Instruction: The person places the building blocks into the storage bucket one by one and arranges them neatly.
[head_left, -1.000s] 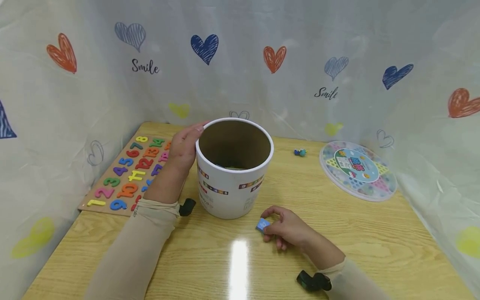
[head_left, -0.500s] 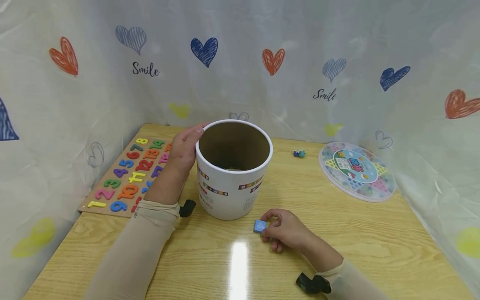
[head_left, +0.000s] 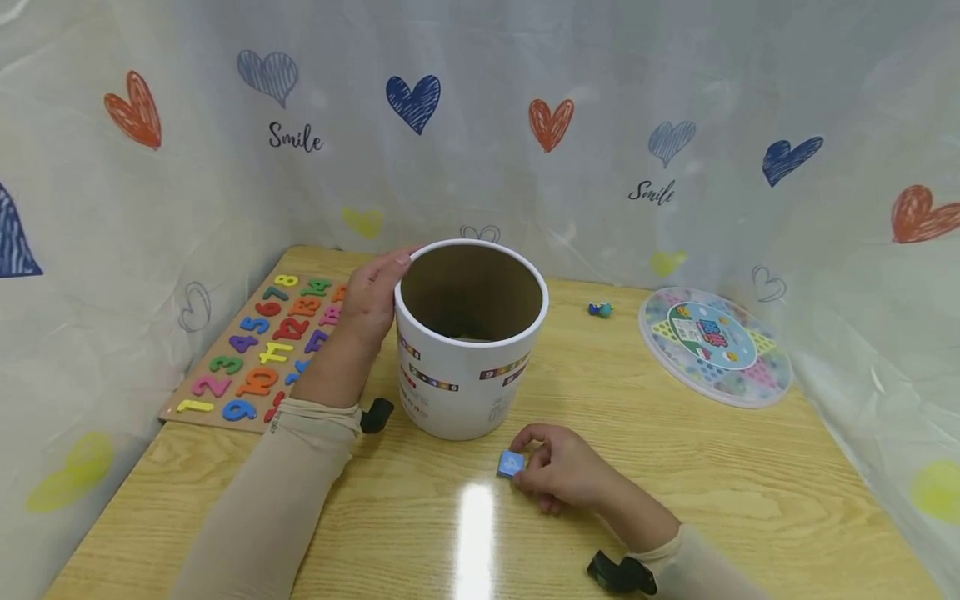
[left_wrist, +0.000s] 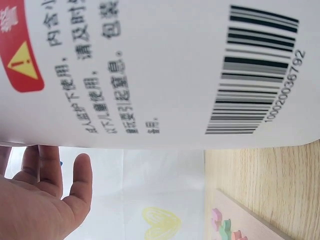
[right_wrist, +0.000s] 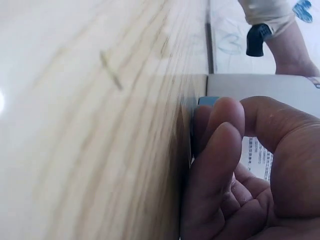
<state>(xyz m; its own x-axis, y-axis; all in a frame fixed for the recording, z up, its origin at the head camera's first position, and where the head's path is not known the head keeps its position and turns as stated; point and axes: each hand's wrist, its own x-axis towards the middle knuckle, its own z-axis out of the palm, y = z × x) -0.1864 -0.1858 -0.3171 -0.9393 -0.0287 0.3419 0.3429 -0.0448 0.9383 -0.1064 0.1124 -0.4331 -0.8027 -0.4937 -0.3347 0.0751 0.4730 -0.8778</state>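
Observation:
A white paper bucket (head_left: 461, 392) with printed colour strips stands upright on the table, its mouth toward me. My left hand (head_left: 367, 296) holds its left side at the rim. In the left wrist view the bucket's wall (left_wrist: 170, 75), with a barcode and a warning label, fills the top, and the fingers pass behind it. Just right of the bucket's foot, my right hand (head_left: 562, 468) pinches a small blue square tile (head_left: 510, 464) low on the table. Only an edge of the blue tile (right_wrist: 207, 100) shows past the fingers in the right wrist view.
A wooden board (head_left: 176, 407) with coloured raised numbers lies at left, partly behind the left arm. Back right lies a round, clear-edged game box (head_left: 712, 337). A tiny blue and teal toy (head_left: 600, 309) sits near the back curtain (head_left: 480, 167) with printed hearts.
My right hand has slid the blue tile a little left and toward me across the table. The left hand keeps its place on the bucket.

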